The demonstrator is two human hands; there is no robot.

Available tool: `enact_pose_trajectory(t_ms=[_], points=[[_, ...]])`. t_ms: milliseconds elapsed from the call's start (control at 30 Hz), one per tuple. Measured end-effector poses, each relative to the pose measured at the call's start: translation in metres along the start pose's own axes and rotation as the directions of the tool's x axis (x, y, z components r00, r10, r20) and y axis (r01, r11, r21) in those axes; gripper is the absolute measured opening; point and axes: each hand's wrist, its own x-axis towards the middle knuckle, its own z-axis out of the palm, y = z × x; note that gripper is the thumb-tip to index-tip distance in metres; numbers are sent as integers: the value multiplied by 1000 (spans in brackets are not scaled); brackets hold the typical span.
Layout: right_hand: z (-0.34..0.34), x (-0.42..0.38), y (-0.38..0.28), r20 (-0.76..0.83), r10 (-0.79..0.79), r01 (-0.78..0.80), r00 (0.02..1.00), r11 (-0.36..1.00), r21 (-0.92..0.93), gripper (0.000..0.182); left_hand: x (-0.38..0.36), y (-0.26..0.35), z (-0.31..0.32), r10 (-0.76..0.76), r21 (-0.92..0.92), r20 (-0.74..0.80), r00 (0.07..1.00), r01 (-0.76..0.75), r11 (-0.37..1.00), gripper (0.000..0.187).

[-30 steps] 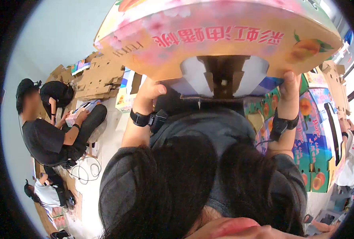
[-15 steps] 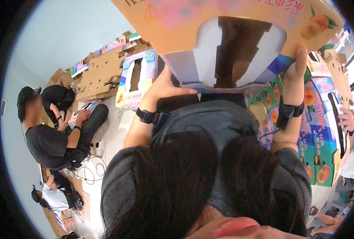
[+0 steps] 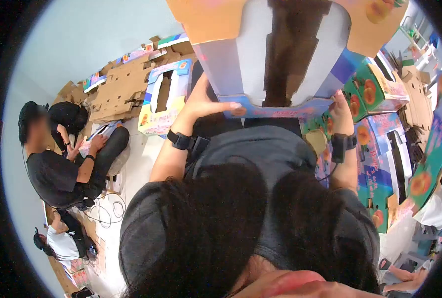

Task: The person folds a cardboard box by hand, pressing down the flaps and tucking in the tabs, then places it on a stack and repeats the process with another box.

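Head view is showing a person standing or sitting over their own lap, both bare hands gripping a large peach-printed carton (image 3: 216,25) in front of the body. The left hand (image 3: 201,105) is holding its lower left corner, the thumb lying along the near edge while the other fingers are going out of sight behind the side. The right hand (image 3: 341,115) is closing narrowly on the lower right corner, its fingers mostly hidden. With the hands sitting at opposite corners, the weight is probably being shared and the broad carton is hanging fairly steady. Its long cut-out is facing the wearer, showing brown board inside, so neither palm is covering the opening.

Left of that carton, a smaller window-front box (image 3: 154,119) is standing upright on the floor, its own slot showing. Farther left of the carton, flattened brown cardboard (image 3: 119,92) is lying in a heap, probably stacked flat to save room, and a co-worker in black (image 3: 54,174) is sitting and handling a small box. Right of the carton, green peach boxes (image 3: 372,94) and purple-blue boxes (image 3: 367,171) are standing close together, while a curved printed panel (image 3: 432,144) is rising beside them.
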Motion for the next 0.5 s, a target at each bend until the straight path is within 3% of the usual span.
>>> enact_pose_trajectory(t_ms=[33, 100, 167, 267, 367, 400, 500], points=[[0, -5, 1, -40, 22, -20, 999, 999, 51, 109, 1, 1, 1, 14, -12, -5, 1000, -14, 1000, 102], [-11, -4, 9, 35, 11, -13, 999, 999, 44, 104, 0, -1, 1, 41, -17, -11, 999, -41, 999, 100], [-35, 6, 20, 264, -38, 58, 964, 996, -67, 98, 0, -8, -1, 68, -4, -12, 998, -68, 998, 100], [-29, 0, 14, 171, 78, -72, 982, 997, -39, 91, -1, 10, 4, 63, -119, -23, 998, -65, 991, 103], [-22, -5, 26, 82, 47, -52, 996, 997, 62, 87, -4, 10, -5, 21, -34, 99, 995, -17, 999, 109], [-22, -5, 29, 75, 60, -67, 995, 994, 83, 85, -9, 23, -4, -47, -111, 187, 981, 69, 991, 117], [-21, -7, 36, 35, 91, -95, 995, 986, 138, 82, -10, 5, 4, 41, -84, 187, 982, -25, 996, 122]])
